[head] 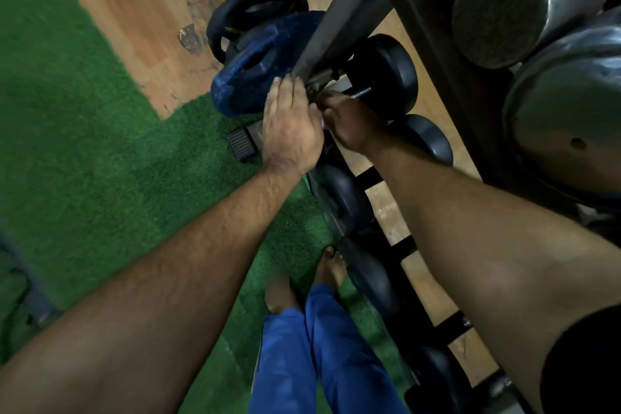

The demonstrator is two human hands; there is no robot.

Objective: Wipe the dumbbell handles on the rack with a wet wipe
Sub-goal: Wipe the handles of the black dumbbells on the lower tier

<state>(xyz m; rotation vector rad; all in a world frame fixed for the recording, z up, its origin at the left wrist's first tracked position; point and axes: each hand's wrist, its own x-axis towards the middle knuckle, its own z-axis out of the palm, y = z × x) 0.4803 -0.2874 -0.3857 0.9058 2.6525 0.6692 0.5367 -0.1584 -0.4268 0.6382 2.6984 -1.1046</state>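
Two hands at the lowest rack tier, mid-wipe.

We held our right hand (pixel 349 124) curled round a dumbbell handle (pixel 361 92) at twelve o'clock, wet wipe (pixel 323 124) barely showing (mostly hidden); our left hand (pixel 290 124) lay flat-fingered against the rack rail (pixel 339 27). Next, we judged, the neighbouring handle.

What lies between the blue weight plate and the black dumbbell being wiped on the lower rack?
In the head view, the rack's grey slanted rail runs between the blue plate and the black dumbbell; the left hand rests flat against its lower end.
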